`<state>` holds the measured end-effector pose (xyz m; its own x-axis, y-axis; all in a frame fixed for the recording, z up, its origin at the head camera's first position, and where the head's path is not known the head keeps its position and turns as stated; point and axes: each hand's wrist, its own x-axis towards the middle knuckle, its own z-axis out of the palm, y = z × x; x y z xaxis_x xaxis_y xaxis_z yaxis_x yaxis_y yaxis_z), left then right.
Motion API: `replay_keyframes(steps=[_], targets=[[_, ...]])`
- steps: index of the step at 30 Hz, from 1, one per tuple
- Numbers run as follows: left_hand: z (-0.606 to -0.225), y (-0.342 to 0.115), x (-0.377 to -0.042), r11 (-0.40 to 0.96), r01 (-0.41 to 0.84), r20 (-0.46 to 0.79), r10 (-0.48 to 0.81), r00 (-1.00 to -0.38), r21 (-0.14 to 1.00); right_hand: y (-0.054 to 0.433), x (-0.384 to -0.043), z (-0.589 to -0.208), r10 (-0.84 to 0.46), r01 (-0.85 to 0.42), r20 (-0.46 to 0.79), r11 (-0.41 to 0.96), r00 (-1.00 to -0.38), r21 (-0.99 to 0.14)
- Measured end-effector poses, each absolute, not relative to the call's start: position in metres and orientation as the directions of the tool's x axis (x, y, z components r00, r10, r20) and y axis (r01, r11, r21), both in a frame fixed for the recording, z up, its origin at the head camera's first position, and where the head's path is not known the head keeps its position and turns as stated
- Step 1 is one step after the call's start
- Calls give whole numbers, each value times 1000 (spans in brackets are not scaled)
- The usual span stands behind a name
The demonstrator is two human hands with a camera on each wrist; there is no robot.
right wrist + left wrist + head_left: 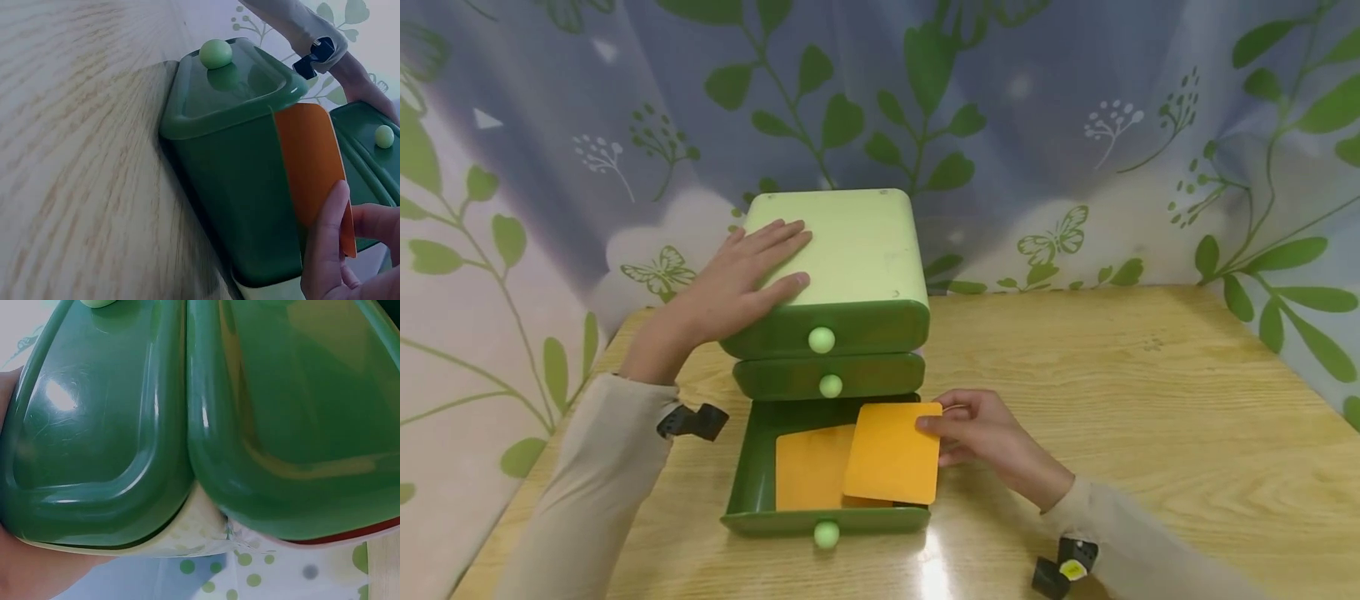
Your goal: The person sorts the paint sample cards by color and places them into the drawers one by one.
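Note:
A small green three-drawer chest point(857, 242) stands on the table, its bottom drawer point(827, 522) pulled out and the upper two shut. My left hand point(741, 275) rests on the pale green top, fingers spread flat. With thumb and fingers my right hand point(992, 437) pinches the right edge of a thin orange card point(891, 454) with rounded corners. That card is tilted over the right side of the open drawer. Beneath it, partly covered, another flat orange piece point(808, 471) lies in the drawer. The right wrist view shows the pinched card point(309, 156) rising beside the drawer's outer wall point(237, 200).
The wooden table point(1112, 375) stretches to the right of the chest. Behind it hangs a curtain point(1037, 125) printed with leaves and butterflies. Round pale knobs point(827, 535) stick out from the drawer fronts.

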<state>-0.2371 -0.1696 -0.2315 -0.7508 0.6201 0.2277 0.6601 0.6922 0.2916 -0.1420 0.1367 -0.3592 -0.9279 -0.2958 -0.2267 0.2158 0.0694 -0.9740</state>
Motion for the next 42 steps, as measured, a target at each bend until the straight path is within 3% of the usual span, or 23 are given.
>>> replay_keyframes(steps=[12,25,29,32,39,42], targets=[[-235,-169,-237,688,662,222,625,-749,297,121,-134,-358,-392,232,-206,-21,-897,-972],[-233,-168,-238,695,658,227,618,-753,291,131,-122,-348,-426,70,-72,20,-902,-997],[-232,-168,-237,696,656,223,618,-754,291,136,-111,-345,-471,74,-71,14,-879,-997],[-232,-168,-237,697,656,223,618,-754,290,135,-100,-343,-560,100,-66,-29,-826,-995],[-231,-169,-237,694,660,226,620,-751,289,118,-81,-345,-795,-6,31,-34,-606,-999],[-231,-169,-237,693,661,226,622,-750,288,110,-75,-349,-857,101,-57,5,-512,-995]])
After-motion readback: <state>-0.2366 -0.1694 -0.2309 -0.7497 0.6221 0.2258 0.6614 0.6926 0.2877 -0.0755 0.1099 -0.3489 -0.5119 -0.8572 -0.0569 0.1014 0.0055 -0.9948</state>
